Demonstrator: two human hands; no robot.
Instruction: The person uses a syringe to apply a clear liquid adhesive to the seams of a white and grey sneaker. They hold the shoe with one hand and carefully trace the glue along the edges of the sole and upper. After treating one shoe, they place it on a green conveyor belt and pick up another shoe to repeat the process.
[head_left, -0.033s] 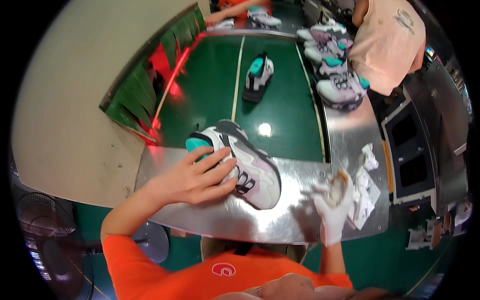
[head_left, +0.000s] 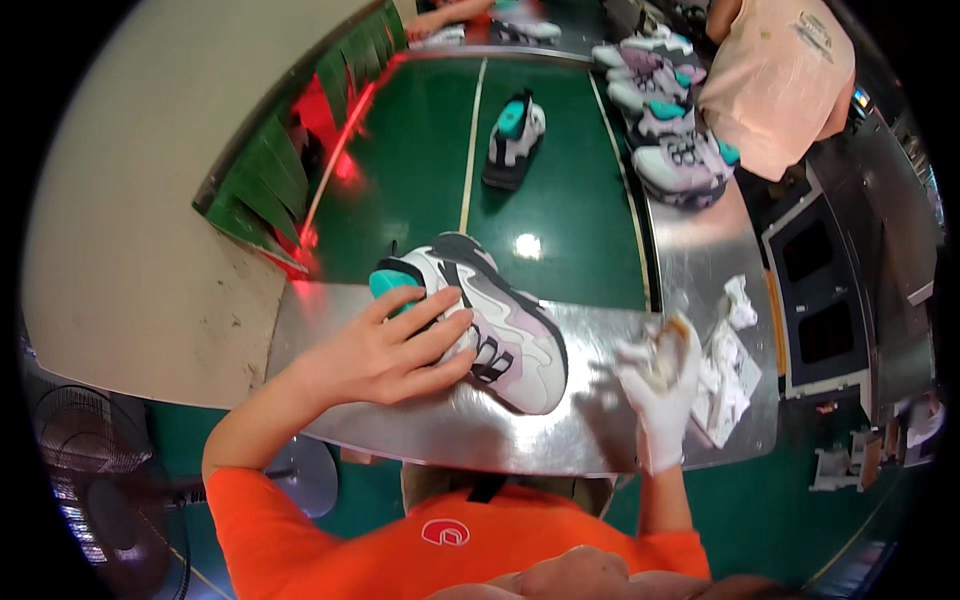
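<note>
Left hand [head_left: 385, 352] steadies sneaker [head_left: 490, 325]; gloved right hand [head_left: 658, 375] grips cloth [head_left: 668, 343]

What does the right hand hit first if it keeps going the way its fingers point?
The gloved right hand, holding a cloth, points away from the body across the metal table. Probably bare table first; the white rags lie just right of that line. Depth is unclear.

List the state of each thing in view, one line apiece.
Left hand: bare, pressed on the near sneaker.
Near sneaker: upright on the metal table.
Right hand: white-gloved, holding a cloth.
Far sneaker: upright, alone on the green belt.
Crumpled rags: loose on the table.
</note>
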